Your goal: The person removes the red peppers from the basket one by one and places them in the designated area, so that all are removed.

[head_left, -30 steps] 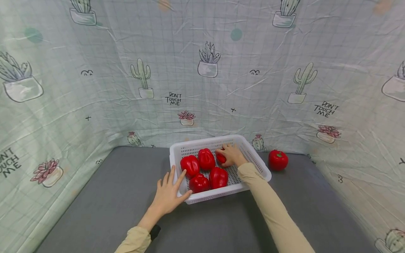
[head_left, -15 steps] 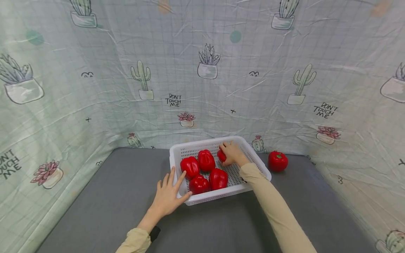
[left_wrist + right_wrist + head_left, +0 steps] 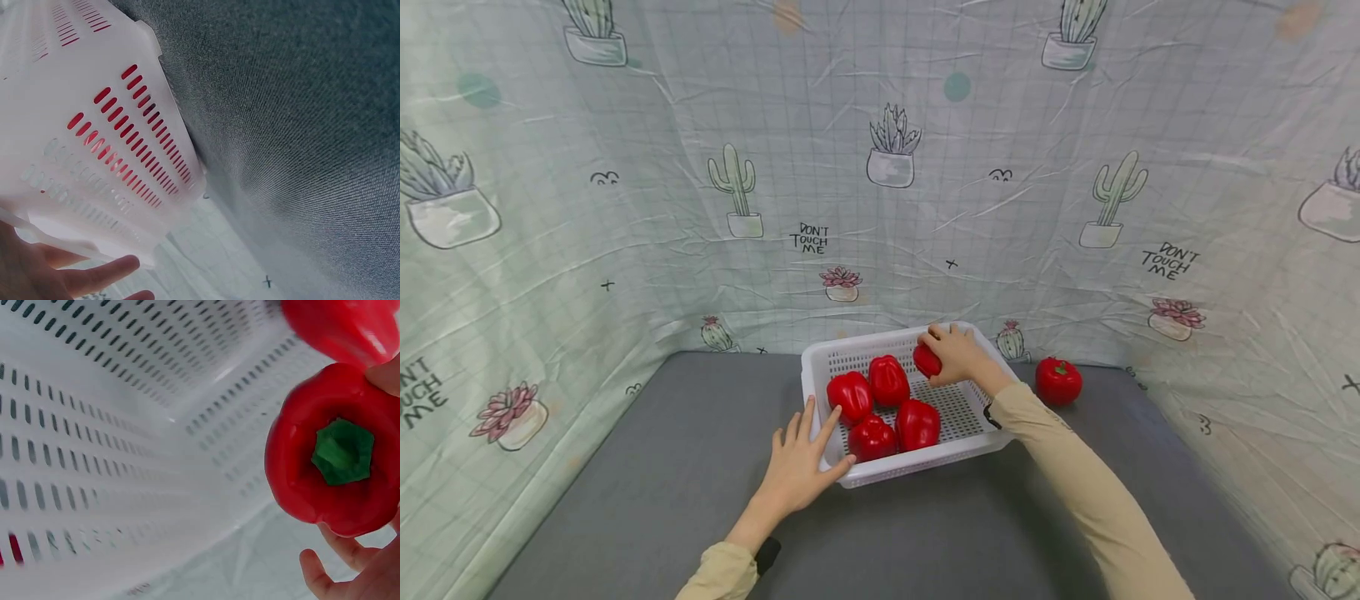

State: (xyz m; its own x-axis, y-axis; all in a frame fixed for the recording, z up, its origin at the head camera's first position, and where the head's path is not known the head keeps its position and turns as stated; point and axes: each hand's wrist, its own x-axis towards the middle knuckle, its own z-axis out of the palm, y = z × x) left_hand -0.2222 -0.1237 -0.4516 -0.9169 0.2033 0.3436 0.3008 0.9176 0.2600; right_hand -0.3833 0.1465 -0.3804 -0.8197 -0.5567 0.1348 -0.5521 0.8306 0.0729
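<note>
- Over the far right part of the white basket (image 3: 925,456), a red bell pepper (image 3: 927,360) is gripped by the right hand (image 3: 955,354), with fingers curled round it; whether the basket is touched by the pepper cannot be told.
- By the right wrist camera, the pepper's green stem (image 3: 342,452) is shown almost face-on; it is hidden in the head view, where part of the pepper is covered by the hand.
- Well apart from that pepper, the left hand (image 3: 801,458) is laid at the basket's left edge, its fingers straight and spread.
- Four more red peppers (image 3: 889,381) are grouped in the basket, between the two hands.
- From the left wrist, the basket's slotted outer wall is seen, with red glimpsed through the slots.
- The basket's front right corner is covered by the right sleeve (image 3: 1082,475).
- On the grey tabletop (image 3: 700,450), just right of the basket, a rounded red vegetable (image 3: 1058,383) with a green top is placed.
- Behind, the tabletop is bordered by a pale cactus-printed cloth (image 3: 955,208).
</note>
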